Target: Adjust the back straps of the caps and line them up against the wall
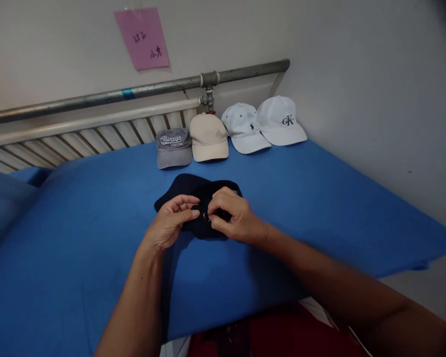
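Observation:
A dark navy or black cap (182, 188) lies on the blue cloth in front of me, its brim toward the left. My left hand (173, 218) pinches a dark strap of the cap between thumb and fingertips. Close beside it, my right hand (234, 215) is closed, thumb and index finger pinching the strap near a small shiny piece (205, 217) that looks like a buckle. Both hands cover part of the cap, so the strap's exact path is hidden.
Behind stand a grey cap (174, 148), a beige cap (209, 139), a pale cap (245, 129) and a white cap (282, 121) in a row. A radiator (96, 136) and metal pipe (163, 88) run along the wall. The blue cloth (107, 238) covers the surface.

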Demonstrator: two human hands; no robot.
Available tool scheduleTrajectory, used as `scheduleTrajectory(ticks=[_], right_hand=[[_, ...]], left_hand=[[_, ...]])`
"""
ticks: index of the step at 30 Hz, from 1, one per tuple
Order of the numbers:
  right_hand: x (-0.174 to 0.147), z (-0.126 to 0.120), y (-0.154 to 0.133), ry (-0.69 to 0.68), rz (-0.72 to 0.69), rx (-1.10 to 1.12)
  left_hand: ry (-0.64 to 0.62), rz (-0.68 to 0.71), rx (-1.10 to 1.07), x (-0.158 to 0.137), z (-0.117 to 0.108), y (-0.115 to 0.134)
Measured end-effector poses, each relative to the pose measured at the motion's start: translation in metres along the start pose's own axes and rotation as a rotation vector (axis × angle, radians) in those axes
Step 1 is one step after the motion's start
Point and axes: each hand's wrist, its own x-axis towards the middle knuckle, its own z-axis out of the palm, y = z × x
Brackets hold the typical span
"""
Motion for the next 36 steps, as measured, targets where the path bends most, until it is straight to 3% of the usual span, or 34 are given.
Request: scheduleTrajectory(ticks=[6, 17, 31, 36], right_hand=[[0.002, -0.002, 0.0, -0.057, -0.058, -0.028], [0.003, -0.017, 0.009, -0.117, 0.02, 0.149], [0.004, -0.009, 0.005, -0.242, 0.12, 0.117], [0.006, -0.02, 0.004, -0.235, 0.137, 0.121]], left_hand=[[0.015, 0.011, 0.016, 0.0, 0.002, 0.001], [0.041, 0.038, -0.043, -0.003, 0.001, 0.003], [0.06, 0.036, 0.047, -0.002, 0.004, 0.002], [0.044, 0.048, 0.039, -0.004, 0.002, 0.002]])
